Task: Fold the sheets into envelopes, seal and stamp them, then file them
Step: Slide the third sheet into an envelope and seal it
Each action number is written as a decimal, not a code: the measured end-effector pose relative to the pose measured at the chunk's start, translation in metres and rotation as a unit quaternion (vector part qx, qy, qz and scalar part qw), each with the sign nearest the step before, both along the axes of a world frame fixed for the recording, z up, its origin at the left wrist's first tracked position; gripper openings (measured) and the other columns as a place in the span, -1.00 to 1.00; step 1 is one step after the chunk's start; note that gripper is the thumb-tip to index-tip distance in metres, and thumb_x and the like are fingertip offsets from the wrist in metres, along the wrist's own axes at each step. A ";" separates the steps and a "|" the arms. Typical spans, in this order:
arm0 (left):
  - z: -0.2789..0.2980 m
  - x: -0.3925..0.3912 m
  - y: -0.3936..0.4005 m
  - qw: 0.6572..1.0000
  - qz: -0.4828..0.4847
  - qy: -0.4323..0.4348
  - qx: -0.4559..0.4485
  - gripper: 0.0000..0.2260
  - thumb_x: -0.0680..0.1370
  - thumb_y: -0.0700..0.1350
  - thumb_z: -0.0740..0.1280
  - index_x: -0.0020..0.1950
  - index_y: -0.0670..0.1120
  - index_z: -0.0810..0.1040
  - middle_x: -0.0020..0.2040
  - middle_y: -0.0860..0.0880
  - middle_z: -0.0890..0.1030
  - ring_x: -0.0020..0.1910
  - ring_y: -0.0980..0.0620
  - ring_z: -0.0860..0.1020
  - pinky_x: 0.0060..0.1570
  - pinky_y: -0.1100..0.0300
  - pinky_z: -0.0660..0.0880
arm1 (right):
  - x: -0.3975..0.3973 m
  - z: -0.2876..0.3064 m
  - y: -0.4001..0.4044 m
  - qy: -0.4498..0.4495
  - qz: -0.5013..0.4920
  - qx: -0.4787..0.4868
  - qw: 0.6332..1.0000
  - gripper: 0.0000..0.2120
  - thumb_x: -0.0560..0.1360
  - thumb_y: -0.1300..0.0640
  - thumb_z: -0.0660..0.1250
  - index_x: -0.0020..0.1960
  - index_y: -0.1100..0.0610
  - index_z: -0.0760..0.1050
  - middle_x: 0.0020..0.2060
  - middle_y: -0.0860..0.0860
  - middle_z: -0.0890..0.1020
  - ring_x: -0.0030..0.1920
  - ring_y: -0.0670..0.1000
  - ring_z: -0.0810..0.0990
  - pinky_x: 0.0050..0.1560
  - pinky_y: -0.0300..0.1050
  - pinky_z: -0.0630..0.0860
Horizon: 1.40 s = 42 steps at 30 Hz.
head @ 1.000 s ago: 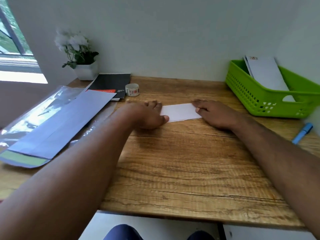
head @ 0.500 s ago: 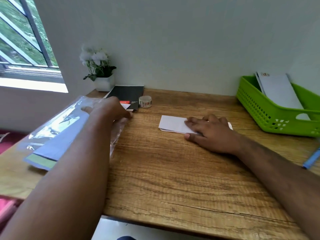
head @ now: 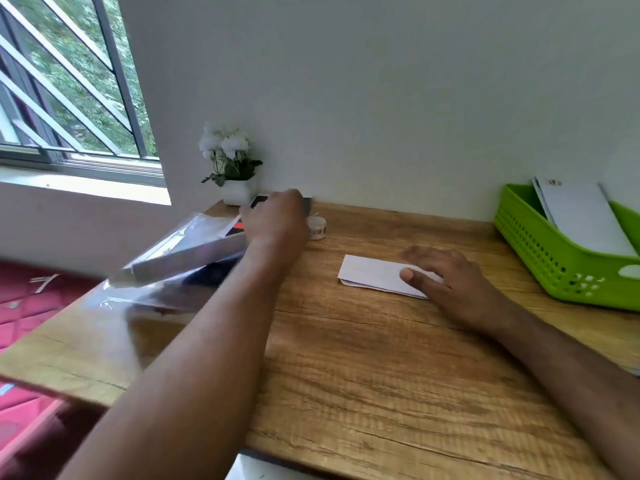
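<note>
In the head view, the folded white paper sheet (head: 372, 274) lies flat on the wooden tabletop (head: 381, 368), right of centre. The right hand (head: 446, 282) rests on its right end, fingers straight and spread, pressing rather than holding. The left hand (head: 275, 220) reaches toward 11 o'clock, at the end of the clear plastic sleeve of white envelopes (head: 180, 261), which is tilted up off the tabletop and blurred. Its fingers are hidden behind the knuckles, so whether this grip is closed on the sleeve cannot be told.

The risks, as I judge them: the slippery sleeve could slide off the tabletop's left edge toward the red bed (head: 27, 299), or the left hand could knock the small roll of stamp stickers (head: 317, 227) just beside it. With only light pressure on it, the folded sheet may spring open.

At 3 o'clock, the green perforated plastic basket (head: 540, 261) holds white stamped envelopes (head: 581, 220) leaning against its far wall.
</note>
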State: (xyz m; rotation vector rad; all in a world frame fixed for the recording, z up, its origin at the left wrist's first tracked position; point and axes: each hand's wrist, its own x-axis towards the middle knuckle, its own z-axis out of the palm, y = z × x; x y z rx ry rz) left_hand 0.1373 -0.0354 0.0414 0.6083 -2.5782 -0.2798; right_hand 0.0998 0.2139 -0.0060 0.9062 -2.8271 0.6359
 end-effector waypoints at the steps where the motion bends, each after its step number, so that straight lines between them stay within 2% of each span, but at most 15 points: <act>1: 0.005 0.004 0.010 0.999 -0.020 0.042 -0.018 -0.75 0.48 -0.28 0.24 0.05 -0.03 0.60 -0.01 -0.06 0.65 0.02 -0.14 0.59 0.22 -0.05 0.28 | 0.001 0.002 0.000 -0.001 -0.007 -0.051 0.999 -0.39 0.44 -0.37 0.08 0.36 -0.10 0.44 0.35 -0.14 0.46 0.36 -0.04 0.36 0.32 0.00 0.26; 5: 0.016 0.015 0.041 0.952 -0.068 0.275 -0.120 -0.72 0.37 -0.35 0.24 -0.14 -0.02 0.63 -0.24 0.01 0.64 -0.23 -0.09 0.57 0.21 -0.10 0.33 | 0.001 0.008 0.000 -0.024 -0.044 -0.172 0.984 -0.42 0.43 -0.17 0.36 0.42 -0.13 0.35 0.12 -0.10 0.52 0.05 -0.12 0.46 -0.05 -0.21 0.37; 8: 0.015 0.020 0.059 0.923 -0.097 0.324 -0.185 -0.68 0.41 -0.29 0.18 -0.13 0.03 0.66 -0.21 0.06 0.64 -0.19 -0.03 0.58 0.08 0.00 0.18 | -0.001 0.011 -0.001 -0.050 -0.048 -0.246 0.967 -0.25 0.32 -0.19 0.46 0.45 -0.24 0.25 0.15 -0.12 0.53 0.03 -0.10 0.52 -0.10 -0.26 0.44; 12: 0.007 0.020 0.078 0.893 -0.239 0.298 -0.239 -0.61 0.48 -0.18 0.08 0.08 0.01 0.66 -0.06 0.04 0.68 -0.05 -0.03 0.59 0.02 0.03 0.15 | 0.002 0.013 -0.007 -0.039 0.002 -0.302 0.952 -0.23 0.22 -0.19 0.50 0.39 -0.20 0.35 0.09 -0.21 0.54 0.04 -0.18 0.55 -0.11 -0.34 0.50; 15: 0.002 0.018 0.089 0.874 -0.305 0.270 -0.267 -0.60 0.49 -0.15 0.08 0.18 0.00 0.62 -0.01 0.04 0.67 -0.01 -0.04 0.58 0.04 0.02 0.16 | 0.001 0.014 -0.007 -0.035 0.019 -0.345 0.938 -0.55 0.25 -0.21 0.45 0.08 -0.05 0.62 -0.09 -0.07 0.67 -0.07 -0.06 0.63 -0.11 -0.15 0.56; 17: -0.001 0.016 0.090 0.870 -0.320 0.275 -0.255 -0.59 0.49 -0.19 0.15 0.29 0.02 0.55 0.05 0.03 0.64 0.04 -0.06 0.55 0.08 -0.01 0.18 | 0.000 0.016 -0.003 -0.012 0.041 -0.389 0.920 -0.89 0.37 -0.05 0.43 -0.14 -0.08 0.67 -0.28 -0.01 0.67 -0.24 -0.05 0.60 -0.20 -0.07 0.51; 21: -0.006 0.004 0.065 0.919 -0.251 0.169 -0.252 -0.23 0.41 -0.03 0.34 0.56 0.17 0.07 0.44 0.00 0.37 0.42 -0.11 0.30 0.34 -0.20 0.06 | -0.009 0.022 0.018 -0.001 0.008 -0.438 0.899 -0.71 0.44 0.20 0.43 -0.40 -0.10 0.63 -0.52 -0.15 0.55 -0.45 -0.16 0.46 -0.37 -0.21 0.41; 24: -0.009 -0.005 0.042 0.948 -0.225 0.034 -0.222 0.04 0.33 0.31 0.40 0.52 0.26 -0.30 0.54 -0.01 0.09 0.53 -0.16 0.03 0.39 -0.35 -0.23 | -0.012 0.031 0.037 -0.043 -0.015 -0.493 0.869 -0.87 0.44 0.25 0.42 -0.11 0.04 0.66 -0.26 -0.17 0.70 -0.24 -0.14 0.65 -0.22 -0.25 0.59; 27: -0.013 -0.009 0.037 0.949 -0.237 0.020 -0.209 0.09 0.31 0.35 0.41 0.50 0.26 -0.36 0.52 0.00 0.09 0.52 -0.13 0.03 0.37 -0.39 -0.30 | -0.015 0.037 0.046 -0.118 -0.033 -0.557 0.821 -0.85 0.45 0.29 0.38 -0.02 0.13 0.63 -0.16 -0.07 0.72 -0.12 -0.04 0.70 -0.16 -0.17 0.64; 30: -0.016 -0.012 0.044 0.942 -0.255 0.037 -0.213 0.05 0.32 0.32 0.38 0.52 0.22 -0.32 0.50 -0.02 0.12 0.49 -0.10 0.09 0.38 -0.39 -0.26 | -0.017 0.038 0.044 -0.186 -0.051 -0.596 0.779 -0.90 0.48 0.27 0.36 -0.06 0.13 0.61 -0.22 -0.05 0.72 -0.27 -0.07 0.66 -0.47 -0.28 0.49; 33: -0.019 -0.013 0.048 0.937 -0.267 0.070 -0.213 -0.07 0.35 0.32 0.29 0.56 0.19 -0.17 0.48 -0.02 0.20 0.46 -0.09 0.19 0.40 -0.37 -0.20 | -0.022 0.035 0.049 -0.245 -0.041 -0.623 0.742 -0.83 0.52 0.02 0.30 -0.05 0.11 0.57 -0.39 -0.02 0.57 -0.58 -0.11 0.34 -0.54 -0.31 0.16; 36: -0.012 -0.010 0.051 0.948 -0.261 0.138 -0.115 -0.20 0.35 0.32 0.17 0.56 0.19 0.02 0.44 0.02 0.33 0.38 -0.06 0.34 0.43 -0.26 -0.05 | -0.022 0.036 0.051 -0.290 -0.019 -0.648 0.704 -0.50 0.50 -0.28 0.14 -0.05 0.15 0.55 -0.35 0.07 0.61 -0.60 -0.07 0.30 -0.48 -0.28 0.16; 39: -0.005 -0.006 0.057 0.916 -0.318 0.172 0.175 -0.27 0.38 0.24 0.24 0.54 0.20 0.13 0.39 0.05 0.39 0.24 0.04 0.40 0.32 -0.02 0.23 | -0.020 0.032 0.044 -0.285 -0.021 -0.618 0.732 -0.42 0.50 -0.28 0.10 0.01 0.21 0.59 -0.18 0.16 0.69 -0.56 -0.07 0.39 -0.53 -0.28 0.27; 40: -0.003 -0.004 0.059 0.859 -0.357 0.167 0.327 -0.30 0.39 0.20 0.28 0.52 0.19 0.19 0.38 0.01 0.39 0.23 0.02 0.42 0.25 0.02 0.31 | -0.018 0.029 0.039 -0.270 -0.022 -0.602 0.751 -0.44 0.46 -0.28 0.17 0.00 0.20 0.61 -0.12 0.19 0.69 -0.54 -0.07 0.41 -0.52 -0.27 0.30; 42: -0.001 -0.003 0.063 0.686 -0.383 0.133 0.604 -0.39 0.39 0.18 0.31 0.42 0.07 0.35 0.34 -0.12 0.44 0.16 -0.12 0.47 0.13 -0.05 0.40 | -0.013 0.024 0.032 -0.203 -0.008 -0.554 0.807 -0.48 0.32 -0.34 0.35 -0.02 0.08 0.65 -0.05 0.17 0.69 -0.47 -0.05 0.46 -0.48 -0.22 0.38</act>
